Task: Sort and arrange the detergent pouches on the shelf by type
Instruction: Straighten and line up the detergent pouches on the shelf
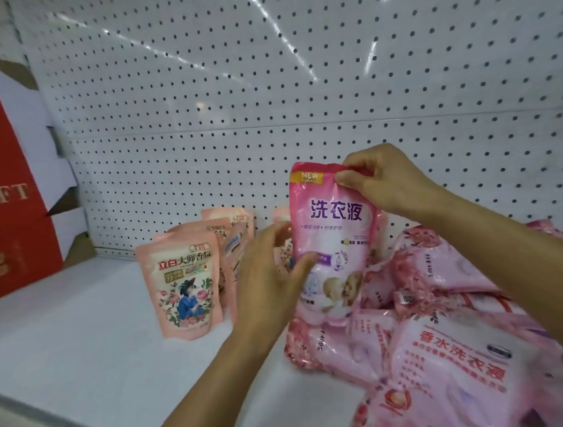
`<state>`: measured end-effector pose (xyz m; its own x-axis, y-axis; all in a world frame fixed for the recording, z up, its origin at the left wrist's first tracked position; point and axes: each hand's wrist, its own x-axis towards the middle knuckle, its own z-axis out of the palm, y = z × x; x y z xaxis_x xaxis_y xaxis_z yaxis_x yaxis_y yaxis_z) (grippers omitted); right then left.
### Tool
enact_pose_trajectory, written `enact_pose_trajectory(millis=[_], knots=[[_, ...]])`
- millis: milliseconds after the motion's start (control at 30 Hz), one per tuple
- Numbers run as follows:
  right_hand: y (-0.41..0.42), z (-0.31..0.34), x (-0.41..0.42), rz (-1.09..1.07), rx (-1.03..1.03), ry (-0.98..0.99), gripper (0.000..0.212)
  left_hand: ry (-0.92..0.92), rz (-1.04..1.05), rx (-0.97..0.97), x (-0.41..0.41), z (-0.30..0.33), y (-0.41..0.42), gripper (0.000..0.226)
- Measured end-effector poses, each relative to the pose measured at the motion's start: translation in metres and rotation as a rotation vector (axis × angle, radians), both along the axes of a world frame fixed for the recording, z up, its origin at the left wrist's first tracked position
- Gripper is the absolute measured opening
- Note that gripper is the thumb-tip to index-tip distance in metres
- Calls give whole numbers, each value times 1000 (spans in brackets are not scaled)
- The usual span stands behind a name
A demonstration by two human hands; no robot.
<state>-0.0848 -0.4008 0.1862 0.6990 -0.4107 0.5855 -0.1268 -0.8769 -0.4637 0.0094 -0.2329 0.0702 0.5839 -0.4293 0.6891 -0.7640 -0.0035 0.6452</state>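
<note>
My right hand [381, 181] pinches the top edge of a tall pink pouch with purple lettering [334, 243] and holds it upright above the shelf. My left hand [269, 277] has relaxed fingers, and its thumb touches the pouch's lower left edge. Several small peach pouches with a flower picture [184, 287] stand in a cluster at the left, near the pegboard. A heap of pink rose-patterned pouches [437, 335] lies flat on the shelf at the right, under my right forearm.
The white shelf [86, 332] has bare room at the front left. A white pegboard back wall [269, 86] rises behind everything. A red gift box [12, 222] stands at the far left edge of the shelf.
</note>
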Motion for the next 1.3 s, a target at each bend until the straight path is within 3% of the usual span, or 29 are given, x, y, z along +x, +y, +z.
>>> enact_pose_trajectory(millis=[67, 100, 267, 333, 500, 600, 700, 800, 867, 933, 1033, 1133, 1300], knots=[[3, 6, 19, 1, -21, -16, 23, -299, 324, -11, 18, 2, 12, 48], [5, 7, 27, -4, -23, -21, 23, -361, 429, -9, 29, 3, 17, 47], [8, 1, 62, 5, -9, 0, 17, -415, 583, 349, 74, 4, 33, 43], [13, -8, 72, 13, -18, 43, 16, -400, 551, 440, 76, 1, 33, 39], [16, -35, 90, 30, -30, 178, 29, -423, 485, 434, 78, 1, 36, 41], [16, -38, 81, 81, 44, 198, 12, -539, 457, 361, 73, 0, 38, 41], [13, -45, 57, 31, -14, 206, 48, -579, 155, 253, 38, -1, 32, 31], [16, -57, 25, -58, 29, 64, 48, -438, -306, 592, 4, -12, 11, 39], [16, -64, 0, -49, 69, 109, 29, -525, -443, 830, -8, -26, -4, 52], [17, -72, -26, 66, 127, 316, 15, -632, -436, 971, -13, -36, -11, 56], [9, -94, -54, 114, 81, 664, 6, -729, -374, 1004, -15, -39, -7, 44], [3, -104, -66, 71, 97, 728, 2, -765, -346, 1023, -15, -36, 11, 32], [7, -102, -59, 0, 3, 870, 8, -636, -246, 1139, -2, -33, 60, 34]])
